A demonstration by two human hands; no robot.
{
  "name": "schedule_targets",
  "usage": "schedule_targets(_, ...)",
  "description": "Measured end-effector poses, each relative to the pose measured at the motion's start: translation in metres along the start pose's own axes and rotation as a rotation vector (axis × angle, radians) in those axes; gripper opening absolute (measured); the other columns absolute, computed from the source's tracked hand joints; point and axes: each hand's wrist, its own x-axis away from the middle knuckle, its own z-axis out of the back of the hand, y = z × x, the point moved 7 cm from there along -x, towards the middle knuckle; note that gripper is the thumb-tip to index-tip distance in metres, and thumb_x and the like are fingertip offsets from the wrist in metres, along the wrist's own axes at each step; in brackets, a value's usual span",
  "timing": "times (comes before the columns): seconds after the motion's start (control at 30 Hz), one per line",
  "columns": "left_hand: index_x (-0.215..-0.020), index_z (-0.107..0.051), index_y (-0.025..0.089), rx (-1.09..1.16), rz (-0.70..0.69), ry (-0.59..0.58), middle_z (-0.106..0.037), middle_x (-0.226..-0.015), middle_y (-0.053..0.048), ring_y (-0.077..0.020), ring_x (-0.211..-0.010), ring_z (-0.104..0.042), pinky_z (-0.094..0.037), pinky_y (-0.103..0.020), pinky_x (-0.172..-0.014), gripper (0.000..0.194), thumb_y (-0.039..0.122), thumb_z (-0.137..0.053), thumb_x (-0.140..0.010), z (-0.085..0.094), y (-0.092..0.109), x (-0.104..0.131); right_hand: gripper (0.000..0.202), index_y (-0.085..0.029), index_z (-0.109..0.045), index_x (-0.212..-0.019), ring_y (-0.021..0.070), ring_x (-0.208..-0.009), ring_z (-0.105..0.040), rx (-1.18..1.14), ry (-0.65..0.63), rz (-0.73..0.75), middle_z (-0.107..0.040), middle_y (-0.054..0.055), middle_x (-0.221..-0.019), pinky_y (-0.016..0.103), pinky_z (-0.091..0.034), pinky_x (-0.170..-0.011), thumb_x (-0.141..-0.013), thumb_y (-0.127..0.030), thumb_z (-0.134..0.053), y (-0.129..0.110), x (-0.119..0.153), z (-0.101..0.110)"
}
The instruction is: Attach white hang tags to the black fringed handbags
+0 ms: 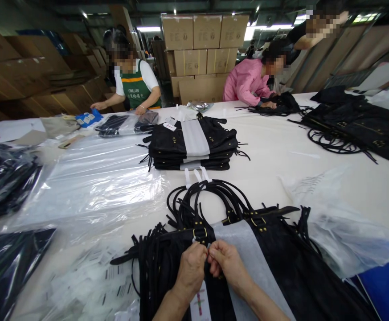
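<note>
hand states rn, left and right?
Left hand: fingers closed, pinching something small at the black bag, by its buckle; what it is cannot be told.
Right hand: closed, pinching at the same spot.

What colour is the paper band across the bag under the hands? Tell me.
Pale grey-white band on a black bag; head view shows it.

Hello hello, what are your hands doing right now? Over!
Left hand and right hand pinched together at a gold buckle on the top black bag. Straps fanned out ahead. Nothing blocking.
</note>
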Motion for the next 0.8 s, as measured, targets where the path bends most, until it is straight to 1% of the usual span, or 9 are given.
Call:
schedule_targets(0.17, -0.059, -0.052, 0.018, 0.019, 0.041, 0.004, -0.054, -0.061, -0.002, -0.0128, -0.060, -0.054, -0.041, -0.022, -0.056, 0.026, 0.012, -0.032, -0.075, 0.0042, 0.0032, -0.0002, 0.029, -0.018, -0.047, -0.061, 0.0053, -0.033, -0.043, -0.058, -0.013, 0.009, -0.053, -0.005, -0.041, 0.017, -0.029, -0.037, -0.066, -0.045, -0.055, -0.0018, 0.0043, 0.0014)
schedule_targets(0.3, -0.059, -0.052, 0.018, 0.042, 0.023, -0.020, -0.054, -0.061, -0.001, -0.0121, -0.059, -0.053, -0.040, -0.022, -0.056, 0.024, 0.012, -0.034, -0.073, 0.0039, 0.0019, -0.0009, 0.035, -0.017, -0.048, -0.062, 0.0066, -0.032, -0.044, -0.052, -0.050, -0.009, -0.053, -0.004, -0.040, 0.018, -0.030, -0.036, -0.061, -0.050, -0.059, 0.0002, 0.0026, 0.0021)
schedule_targets(0.4, -0.059, -0.053, 0.017, 0.036, 0.045, -0.051, -0.054, -0.063, -0.002, -0.0117, -0.059, -0.052, -0.040, -0.021, -0.057, 0.024, 0.012, -0.034, -0.073, 0.0018, -0.0022, -0.0008, 0.038, -0.016, -0.048, -0.063, 0.0071, -0.031, -0.045, -0.018, -0.074, -0.012, -0.053, -0.004, -0.040, 0.018, -0.031, -0.035, -0.060, -0.053, -0.059, 0.0020, 0.0007, 0.0018)
schedule_targets(0.8, -0.056, -0.051, 0.017, 0.142, 0.129, -0.110, -0.050, -0.061, -0.001, -0.0117, -0.059, -0.049, -0.038, -0.022, -0.058, 0.020, 0.012, -0.036, -0.069, 0.0019, -0.0028, -0.0045, 0.032, -0.017, -0.047, -0.062, 0.0060, -0.030, -0.042, 0.043, -0.052, -0.005, -0.052, -0.005, -0.038, 0.017, -0.030, -0.033, -0.062, -0.048, -0.056, -0.0002, -0.0004, 0.0003)
